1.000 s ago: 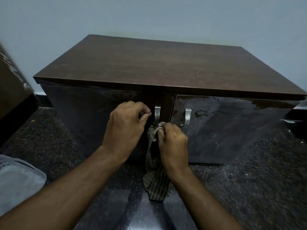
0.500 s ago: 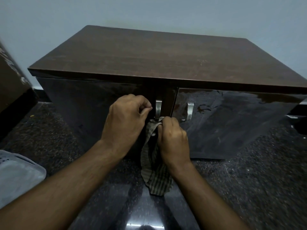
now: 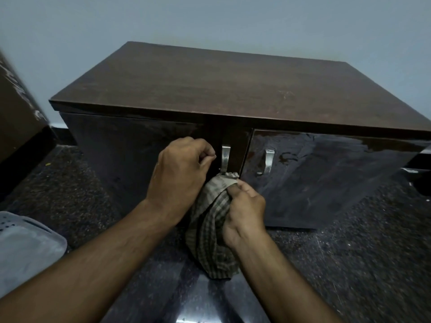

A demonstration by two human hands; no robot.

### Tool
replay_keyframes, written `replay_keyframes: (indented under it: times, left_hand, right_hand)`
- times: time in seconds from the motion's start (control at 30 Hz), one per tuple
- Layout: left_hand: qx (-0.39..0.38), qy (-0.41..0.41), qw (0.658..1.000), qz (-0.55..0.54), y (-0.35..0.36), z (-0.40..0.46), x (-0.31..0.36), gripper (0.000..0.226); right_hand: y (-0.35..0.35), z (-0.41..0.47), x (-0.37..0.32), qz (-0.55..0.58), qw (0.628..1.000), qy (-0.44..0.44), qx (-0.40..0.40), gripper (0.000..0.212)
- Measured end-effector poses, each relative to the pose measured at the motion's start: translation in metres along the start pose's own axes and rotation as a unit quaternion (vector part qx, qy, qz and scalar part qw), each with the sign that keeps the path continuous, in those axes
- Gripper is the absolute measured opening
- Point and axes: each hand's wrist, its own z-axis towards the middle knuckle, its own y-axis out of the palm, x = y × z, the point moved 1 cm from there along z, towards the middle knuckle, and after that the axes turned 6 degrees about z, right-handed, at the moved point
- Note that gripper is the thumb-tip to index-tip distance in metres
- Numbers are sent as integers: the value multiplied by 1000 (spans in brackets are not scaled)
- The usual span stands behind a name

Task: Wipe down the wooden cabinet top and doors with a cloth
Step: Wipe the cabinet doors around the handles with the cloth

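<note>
A low dark wooden cabinet [image 3: 233, 89] stands against the wall, with two glossy doors and a metal handle on each. The right door [image 3: 326, 173] shows wet streaks. My right hand [image 3: 245, 210] grips a checked cloth [image 3: 210, 231] and holds its top end at the foot of the left door's handle [image 3: 225, 157]; the rest of the cloth hangs toward the floor. My left hand [image 3: 179, 176] is curled in front of the left door [image 3: 130, 155], fingertips pinched just left of that handle. I cannot tell whether it pinches an end of the cloth.
The floor [image 3: 349, 264] is dark speckled stone. A pale plastic lid or basket [image 3: 25, 248] lies at the lower left. Another dark piece of furniture [image 3: 16, 117] stands at the far left. A pale wall [image 3: 210, 22] rises behind the cabinet.
My right hand has slid a little down and away from the left handle with the cloth, which now bunches wider under the hand. The view has shifted slightly right.
</note>
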Motion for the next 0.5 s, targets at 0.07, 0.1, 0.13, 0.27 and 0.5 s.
replay_keyframes:
  times: [0.07,0.1,0.13,0.27,0.5]
  left_hand:
    - [-3,0,1000,2,0,0,0,10]
    - [-2,0,1000,5,1,0,0,10]
    - [-2,1,1000,6,1,0,0,11]
    - [-4,7,1000,2,0,0,-2,11]
    - [-2,2,1000,3,2,1,-2,11]
  right_hand:
    - [5,-3,3,19,1000,17,-7,25]
    - [9,-5,4,24,999,21,-16,24]
    - [11,-6,6,24,999,24,-21,23]
    - [4,-3,2,18,1000,-17,8,23]
    - [-2,-9,-23,-303,902,-306,-1,22]
